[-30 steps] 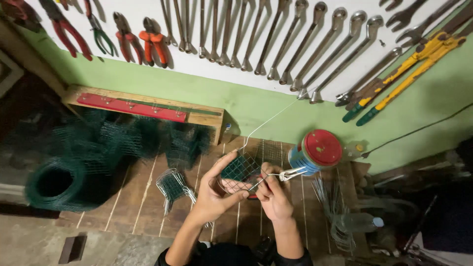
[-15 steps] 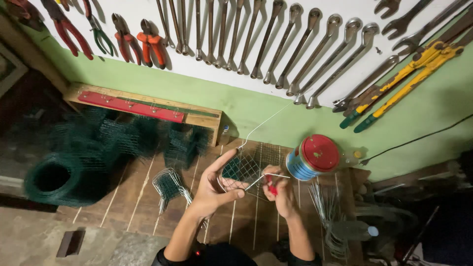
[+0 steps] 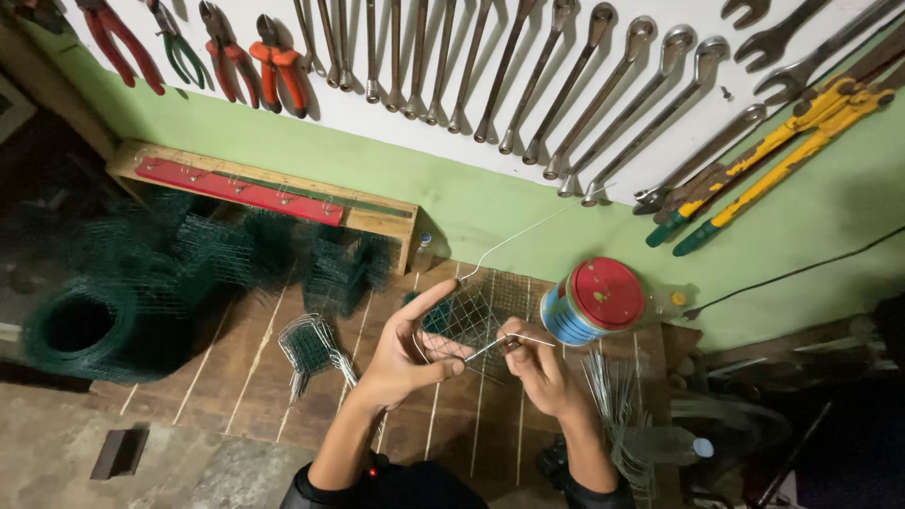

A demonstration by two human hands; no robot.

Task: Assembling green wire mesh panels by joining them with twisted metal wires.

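Holding a small piece of wire mesh [image 3: 468,319] above the middle of the wooden tabletop [image 3: 245,377], the left hand [image 3: 405,353] spreads wide behind it, index finger raised along the left edge and thumb pressing the lower edge. The mesh is a square-grid panel of thin wire, pale and silvery on its right part and dark green toward the left, tilted up on edge rather than lying flat. A long pale wire [image 3: 514,240] runs from its upper edge up and away to the far right, toward the wall. The right hand [image 3: 537,363], just right of the mesh, has its grip closed narrowly on a short silvery wire end [image 3: 490,347] that reaches left into the mesh's lower right corner.

Just right of both hands stands a round tin [image 3: 594,302] with a red lid and blue side. Near it, at the right edge of the tabletop, lies a bundle of cut straight wires [image 3: 617,396]. Left of the left hand sits a small bent green mesh piece [image 3: 309,347], and farther left are rolls of dark green mesh [image 3: 104,325]. On the far wall hang spanners [image 3: 566,104], red-handled pliers [image 3: 273,61] and yellow-handled cutters [image 3: 782,155].
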